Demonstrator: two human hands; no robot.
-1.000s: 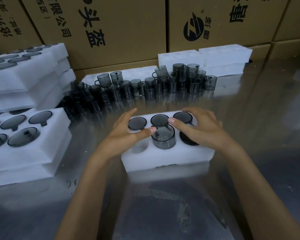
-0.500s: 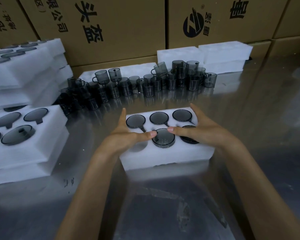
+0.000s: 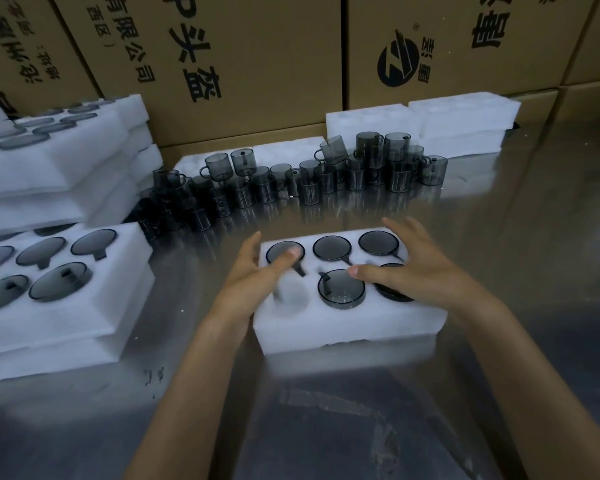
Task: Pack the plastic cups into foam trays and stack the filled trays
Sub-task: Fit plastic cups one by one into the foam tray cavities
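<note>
The foam tray [image 3: 347,320] is set flat on the steel worktop [image 3: 326,427], directly in front of the person, prob. so both hands can work it from either side. The left hand [image 3: 253,275] is laid against the tray's left end, thumb resting over the back-left cup [image 3: 284,252]; fingers are spread, nothing is clamped. The right hand [image 3: 420,268] is spread over the right side, thumb tip touching the rim of the front-middle cup [image 3: 342,289], palm partly covering the front-right cup [image 3: 392,292]; nothing is gripped there either. This looks like pressing or steadying, so the cups seat flush in their sockets, handles lying in the side slots.

Contents: 6 sockets, 5 filled w/ dark translucent cups; the front-left socket [image 3: 291,296] is seen empty. So one cup is judged left to add before this tray can be stacked.

Loose cups [image 3: 291,181] are grouped in a row at the back of the worktop, some piled two high, within reach. Filled trays [image 3: 59,299] are stacked at left, w/ a taller stack [image 3: 49,168] behind. Empty foam trays [image 3: 461,119] are kept by the cardboard boxes [image 3: 257,64] at rear
</note>
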